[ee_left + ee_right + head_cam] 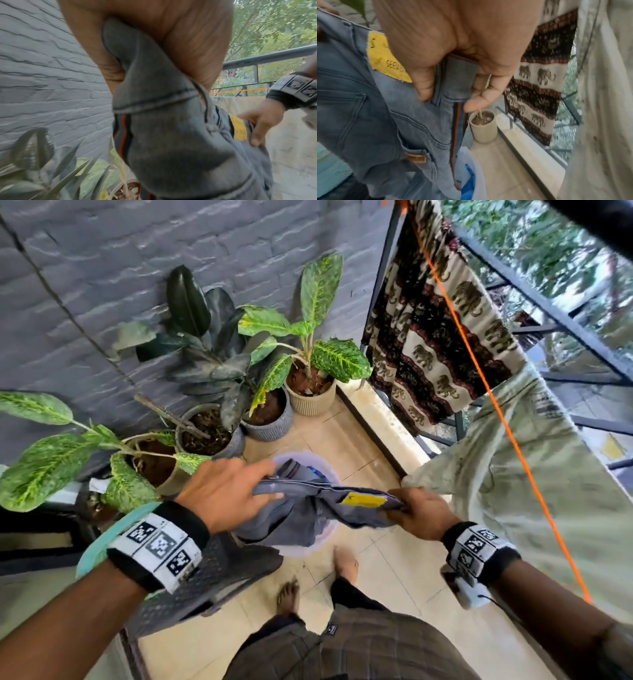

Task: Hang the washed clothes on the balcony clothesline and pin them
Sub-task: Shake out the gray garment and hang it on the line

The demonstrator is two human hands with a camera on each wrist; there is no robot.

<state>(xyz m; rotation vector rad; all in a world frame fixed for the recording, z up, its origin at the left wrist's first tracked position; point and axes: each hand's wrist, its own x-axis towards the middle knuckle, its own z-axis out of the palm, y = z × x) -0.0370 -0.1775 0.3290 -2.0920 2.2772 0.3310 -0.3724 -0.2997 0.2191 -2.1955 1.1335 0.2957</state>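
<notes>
A pair of faded grey-blue denim jeans with a yellow waistband patch (318,505) is held stretched between both hands above the translucent plastic laundry bucket (322,539) on the tiled floor. The left hand (226,494) is curled round one end of the waistband; the right hand (423,513) pinches the other end, thumb and fingers closed on the denim. The waistband runs left to right — roughly level — with the legs hanging down into the bucket. The thin orange clothesline (507,429) lies up and to the right, nearer the right hand, beside the pale cream hung cloth (534,474); a lift that way is judged to come next.
</notes>
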